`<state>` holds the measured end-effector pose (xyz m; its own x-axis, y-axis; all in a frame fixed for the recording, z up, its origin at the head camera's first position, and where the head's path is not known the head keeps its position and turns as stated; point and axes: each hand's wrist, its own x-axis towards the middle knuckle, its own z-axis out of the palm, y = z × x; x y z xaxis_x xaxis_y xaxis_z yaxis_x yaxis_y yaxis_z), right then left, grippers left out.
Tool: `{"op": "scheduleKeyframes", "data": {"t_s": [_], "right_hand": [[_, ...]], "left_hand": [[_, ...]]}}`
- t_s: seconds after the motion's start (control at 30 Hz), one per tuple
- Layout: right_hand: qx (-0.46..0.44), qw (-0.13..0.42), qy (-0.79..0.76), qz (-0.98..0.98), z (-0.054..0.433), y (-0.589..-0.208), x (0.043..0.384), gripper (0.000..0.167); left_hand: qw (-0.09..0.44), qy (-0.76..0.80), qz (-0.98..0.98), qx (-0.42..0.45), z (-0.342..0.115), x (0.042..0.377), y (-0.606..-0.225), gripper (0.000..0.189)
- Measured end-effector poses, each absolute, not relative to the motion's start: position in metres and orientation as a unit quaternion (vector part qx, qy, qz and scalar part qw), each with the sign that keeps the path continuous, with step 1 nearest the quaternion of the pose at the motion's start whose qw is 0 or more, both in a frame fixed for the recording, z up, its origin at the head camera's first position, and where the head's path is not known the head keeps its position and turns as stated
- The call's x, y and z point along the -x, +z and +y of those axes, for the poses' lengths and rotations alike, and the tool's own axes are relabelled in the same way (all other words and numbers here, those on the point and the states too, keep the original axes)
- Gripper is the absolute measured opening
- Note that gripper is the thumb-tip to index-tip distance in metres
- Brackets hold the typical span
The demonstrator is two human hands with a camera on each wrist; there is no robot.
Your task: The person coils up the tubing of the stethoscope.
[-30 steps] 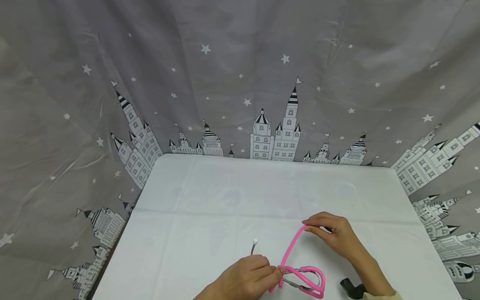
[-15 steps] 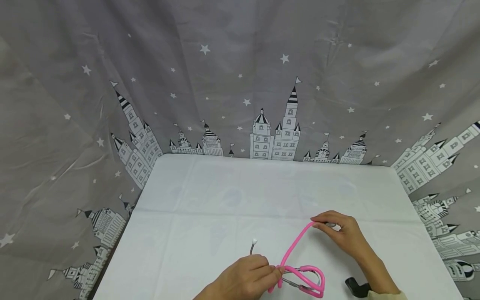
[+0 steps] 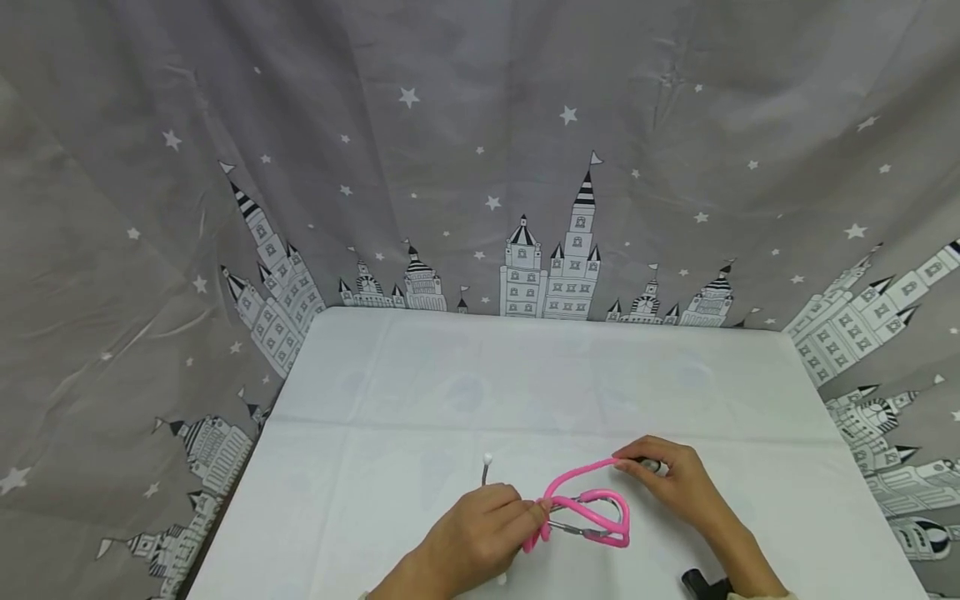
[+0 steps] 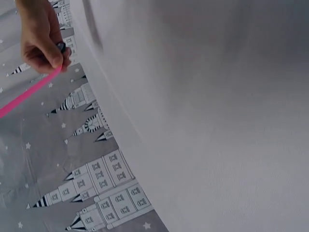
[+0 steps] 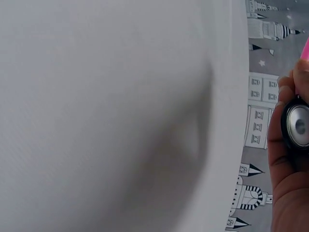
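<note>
A stethoscope with pink tubing [image 3: 588, 467] is held above the white table between both hands. My left hand [image 3: 476, 533] grips the folded tubing together with the metal ear tubes; a white ear tip [image 3: 487, 458] sticks up behind its knuckles. Looped tubing and grey metal show to the right of those fingers. With thumb and fingertips, my right hand [image 3: 675, 477] pinches the tubing's end by the chest piece. In the right wrist view, the round metal chest piece [image 5: 299, 124] with its black rim lies against the palm. The left wrist view shows the right hand and a stretch of pink tubing [image 4: 29, 96].
A white cloth covers the table [image 3: 420, 375]. Grey curtain [image 3: 450, 100] printed with castles and stars hangs behind it and along the sides. Something black [image 3: 703, 585] sits by the right wrist at the bottom edge.
The right hand drew away to the right, then came back down and left, so the tubing between the hands bends more. The left hand shifted up and left with the folded stethoscope.
</note>
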<state>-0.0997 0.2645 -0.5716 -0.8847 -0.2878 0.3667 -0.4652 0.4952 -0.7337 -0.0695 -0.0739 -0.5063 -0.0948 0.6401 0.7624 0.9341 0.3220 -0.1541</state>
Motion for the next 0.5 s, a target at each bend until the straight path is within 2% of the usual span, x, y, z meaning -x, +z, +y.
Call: {"op": "scheduleKeyframes", "data": {"t_s": [0.23,0.5], "right_hand": [[-0.246,0.090,0.462,-0.847,0.251,-0.578,0.089,0.029],[-0.303,0.086,0.475,-0.822,0.229,-0.581,0.076,0.026]], "left_hand": [[0.419,-0.212,-0.716,0.516,-0.079,0.085,-0.502,0.011],[0.409,-0.235,-0.754,0.457,-0.085,0.095,-0.501,0.010]]}}
